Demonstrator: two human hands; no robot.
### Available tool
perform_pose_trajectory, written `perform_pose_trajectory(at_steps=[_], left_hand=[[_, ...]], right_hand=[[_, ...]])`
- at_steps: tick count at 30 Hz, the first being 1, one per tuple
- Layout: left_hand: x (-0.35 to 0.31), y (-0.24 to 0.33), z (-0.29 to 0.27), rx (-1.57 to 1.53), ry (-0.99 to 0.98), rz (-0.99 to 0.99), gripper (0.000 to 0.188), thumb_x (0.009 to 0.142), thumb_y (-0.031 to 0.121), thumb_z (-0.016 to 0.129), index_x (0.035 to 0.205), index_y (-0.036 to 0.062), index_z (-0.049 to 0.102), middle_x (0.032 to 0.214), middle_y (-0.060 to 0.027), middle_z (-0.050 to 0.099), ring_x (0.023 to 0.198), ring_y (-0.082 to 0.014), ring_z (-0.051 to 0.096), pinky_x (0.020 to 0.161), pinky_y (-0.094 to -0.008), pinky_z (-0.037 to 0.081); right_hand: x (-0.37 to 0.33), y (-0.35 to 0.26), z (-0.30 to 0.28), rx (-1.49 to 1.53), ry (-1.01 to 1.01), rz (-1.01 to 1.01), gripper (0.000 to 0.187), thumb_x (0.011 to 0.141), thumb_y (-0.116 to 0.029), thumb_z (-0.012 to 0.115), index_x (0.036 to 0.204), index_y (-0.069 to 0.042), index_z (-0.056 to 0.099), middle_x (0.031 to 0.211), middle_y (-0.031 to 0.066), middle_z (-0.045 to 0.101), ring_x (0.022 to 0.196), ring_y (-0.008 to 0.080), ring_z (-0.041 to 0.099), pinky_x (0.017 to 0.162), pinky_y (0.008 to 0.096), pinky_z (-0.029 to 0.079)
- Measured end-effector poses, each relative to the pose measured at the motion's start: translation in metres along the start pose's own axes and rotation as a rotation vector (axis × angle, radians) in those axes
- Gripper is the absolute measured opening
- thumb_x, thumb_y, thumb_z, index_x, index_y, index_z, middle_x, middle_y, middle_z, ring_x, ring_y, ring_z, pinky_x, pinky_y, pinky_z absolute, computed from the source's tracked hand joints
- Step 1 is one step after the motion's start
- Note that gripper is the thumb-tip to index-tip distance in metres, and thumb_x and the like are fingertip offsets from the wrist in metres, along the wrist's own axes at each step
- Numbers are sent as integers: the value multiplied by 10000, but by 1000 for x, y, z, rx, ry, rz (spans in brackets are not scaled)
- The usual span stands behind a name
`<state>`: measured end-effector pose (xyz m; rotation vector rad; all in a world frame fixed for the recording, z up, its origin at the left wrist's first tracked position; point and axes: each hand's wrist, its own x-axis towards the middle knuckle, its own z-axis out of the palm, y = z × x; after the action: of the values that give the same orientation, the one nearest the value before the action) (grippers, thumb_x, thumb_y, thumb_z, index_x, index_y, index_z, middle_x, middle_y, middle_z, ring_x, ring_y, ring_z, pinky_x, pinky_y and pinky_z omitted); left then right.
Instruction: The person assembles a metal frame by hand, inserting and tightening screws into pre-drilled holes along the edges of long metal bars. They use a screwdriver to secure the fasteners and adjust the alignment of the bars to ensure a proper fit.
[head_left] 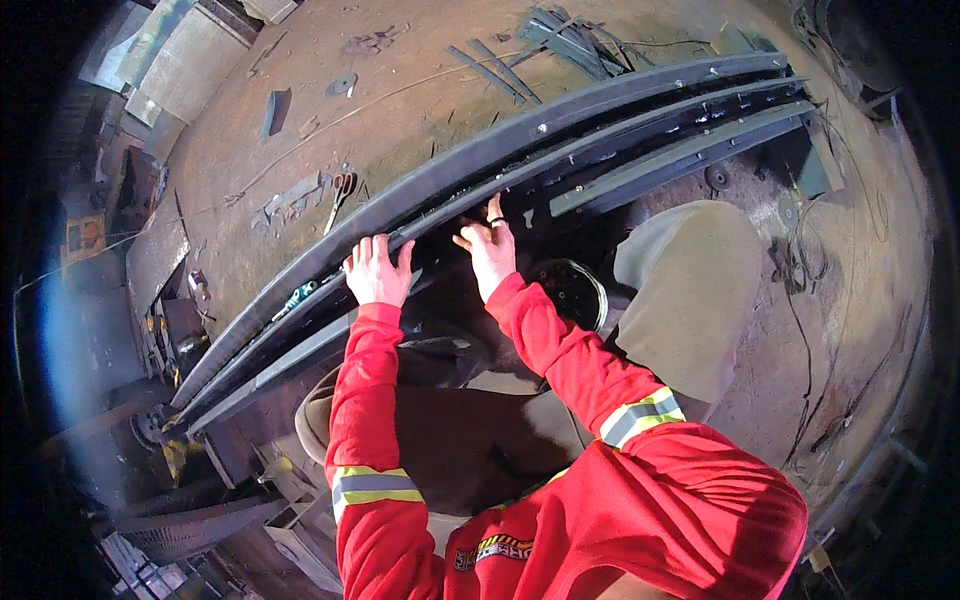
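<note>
A long, curved dark metal frame (640, 95) of parallel rails lies across the floor before me, with small bolts or studs along it. My left hand (378, 272) has its fingers hooked over a rail on the left half of the frame, thumb held apart. Close to its right, my right hand (490, 250), wearing a ring, reaches to the middle rail with fingers spread. One finger touches the rail's edge; the gap under this hand is too dark to make out. A teal tool (296, 297) lies between the rails, left of my left hand.
A round black container (570, 292) with small parts sits by my knee. Beyond the frame lie a hand tool with scissor-like handles (343, 190), flat scraps (290, 203), a disc (341, 84) and dark metal strips (575, 42). Cables (803, 350) run over the floor at right.
</note>
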<state>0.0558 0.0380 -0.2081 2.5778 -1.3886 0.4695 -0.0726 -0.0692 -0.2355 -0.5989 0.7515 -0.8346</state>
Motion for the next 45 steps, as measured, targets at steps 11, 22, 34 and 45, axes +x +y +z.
perform_pose_trajectory(at_steps=[11,22,34,45], left_hand=[[85,88,15,-333,-548,248,546,651,104,674,1186,124,563,1149,-126,570,1069,-329,568,862,-423,500],[77,78,-1,-178,-493,285,532,643,115,700,1158,176,584,1127,-78,565,1091,-278,554,863,-433,471],[30,-63,-31,118,-685,191,317,653,69,635,966,39,597,853,-197,633,812,-380,632,727,-457,518],[32,-56,-31,91,-609,207,451,670,229,715,1069,69,582,971,-168,609,926,-350,607,790,-438,495]], right_hand=[[5,-3,-11,47,-52,29,733,806,86,410,1480,-111,200,1107,94,566,872,147,577,732,259,502],[2,-12,-18,-99,-101,161,730,820,89,402,1479,-144,194,1027,108,541,804,217,617,663,353,567],[-1,-15,-20,-37,-134,196,770,810,72,433,1482,-213,187,986,81,521,698,202,623,618,335,568],[-4,-14,-16,-44,-126,155,761,834,67,431,1486,-211,157,1000,86,526,716,176,611,611,303,559]])
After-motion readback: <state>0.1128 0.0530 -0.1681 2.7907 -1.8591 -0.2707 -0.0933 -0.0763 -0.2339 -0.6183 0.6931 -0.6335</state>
